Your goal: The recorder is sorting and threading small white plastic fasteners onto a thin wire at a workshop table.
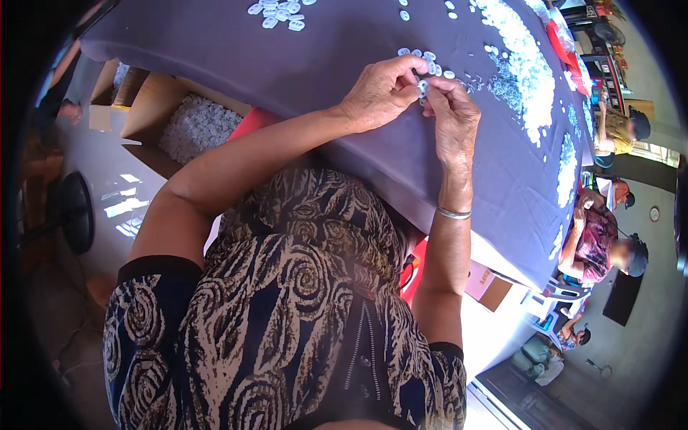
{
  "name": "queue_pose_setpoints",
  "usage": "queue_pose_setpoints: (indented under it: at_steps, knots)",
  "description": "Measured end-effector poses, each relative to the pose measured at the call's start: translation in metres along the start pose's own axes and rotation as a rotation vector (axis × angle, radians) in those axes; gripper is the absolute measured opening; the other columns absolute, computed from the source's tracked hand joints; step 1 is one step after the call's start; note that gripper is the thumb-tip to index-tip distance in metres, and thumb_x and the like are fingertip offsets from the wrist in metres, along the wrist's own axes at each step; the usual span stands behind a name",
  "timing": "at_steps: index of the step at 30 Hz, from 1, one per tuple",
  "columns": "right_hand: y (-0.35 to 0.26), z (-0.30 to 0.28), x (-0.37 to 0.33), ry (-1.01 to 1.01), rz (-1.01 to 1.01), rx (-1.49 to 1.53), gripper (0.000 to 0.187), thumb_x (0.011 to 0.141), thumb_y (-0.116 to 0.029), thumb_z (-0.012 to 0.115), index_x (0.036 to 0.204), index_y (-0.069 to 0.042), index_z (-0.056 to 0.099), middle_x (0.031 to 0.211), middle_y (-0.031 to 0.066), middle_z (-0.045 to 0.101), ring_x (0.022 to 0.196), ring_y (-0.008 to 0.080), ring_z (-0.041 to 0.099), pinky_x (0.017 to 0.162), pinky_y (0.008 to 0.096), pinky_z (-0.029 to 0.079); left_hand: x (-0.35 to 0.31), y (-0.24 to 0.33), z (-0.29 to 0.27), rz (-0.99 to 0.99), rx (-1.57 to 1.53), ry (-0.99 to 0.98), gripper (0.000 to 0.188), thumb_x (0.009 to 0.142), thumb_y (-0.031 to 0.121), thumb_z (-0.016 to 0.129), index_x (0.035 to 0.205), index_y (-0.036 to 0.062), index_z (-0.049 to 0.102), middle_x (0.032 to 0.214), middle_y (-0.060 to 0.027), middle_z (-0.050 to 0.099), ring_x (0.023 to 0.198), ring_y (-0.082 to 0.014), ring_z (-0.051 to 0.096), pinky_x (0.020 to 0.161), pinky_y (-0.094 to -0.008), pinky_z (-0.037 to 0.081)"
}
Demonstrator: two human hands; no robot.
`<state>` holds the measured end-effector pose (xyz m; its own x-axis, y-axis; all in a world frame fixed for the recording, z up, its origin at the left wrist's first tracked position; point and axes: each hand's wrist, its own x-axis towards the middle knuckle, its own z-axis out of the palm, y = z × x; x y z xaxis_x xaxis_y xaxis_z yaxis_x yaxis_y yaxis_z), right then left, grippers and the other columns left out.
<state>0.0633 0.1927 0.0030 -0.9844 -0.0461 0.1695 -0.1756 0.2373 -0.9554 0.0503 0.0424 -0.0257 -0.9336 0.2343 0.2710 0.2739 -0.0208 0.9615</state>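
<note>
1. Swirl-patterned clothing (pixel 287 287), dark with tan curls and 2 zip-like lines, fills the lower middle, nearest the camera.
2. Right hand (pixel 456 118): thumb and forefinger are pinched together on a small white piece (pixel 422 88), held just above the near part of the table. A silvery bracelet (pixel 454 214) circles that wrist.
3. Left hand (pixel 381 93): half curled, its thumb against the same piece and its forefinger higher up — I cannot tell whether it grips.
4. Just beyond the fingertips, a loose cluster of white pieces (pixel 431 68) lies on the purple-grey tablecloth (pixel 301 54).
5. To the right of the cluster are scattered small grey bits (pixel 505 84), then a long heap of white parts (pixel 534 79).
6. Well apart, at the upper left, sits a smaller group of oval pieces (pixel 279 11).
7. Left of the table, an open cardboard box (pixel 149 107) holds many whitish parts (pixel 197 129); a dark round fan-like object (pixel 77 213) stands farther left.
8. Along the right side — past the table — are a person in yellow (pixel 618 136) and a person in a dark red patterned top (pixel 596 244).
</note>
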Motion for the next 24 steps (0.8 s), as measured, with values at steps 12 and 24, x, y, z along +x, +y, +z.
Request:
queue_pose_setpoints:
  at_steps: [12,24]
  knots:
    - [0.013,0.002,-0.01,-0.061,-0.133,0.099,0.025,0.081,0.01,0.063,0.102,-0.002,0.058,0.088,0.0014,0.061,0.077,0.0069,0.057,0.069,0.0221,0.05,-0.001,-0.005,-0.002,-0.018,-0.056,-0.037,0.029,0.087,0.003,0.058,0.116,0.0047,0.053,0.081,0.0,0.058,0.076,-0.0063,0.054,0.067,-0.0214,0.046]
    - [0.015,0.003,-0.013,0.041,-0.263,-0.082,0.023,0.079,0.009,0.065,0.1,0.0,0.059,0.08,-0.0004,0.06,0.066,0.0048,0.055,0.06,0.0197,0.049,0.003,0.003,-0.012,-0.059,-0.187,-0.142,0.025,0.091,0.013,0.057,0.114,0.0044,0.056,0.086,0.0001,0.057,0.075,-0.0072,0.054,0.068,-0.0229,0.046]
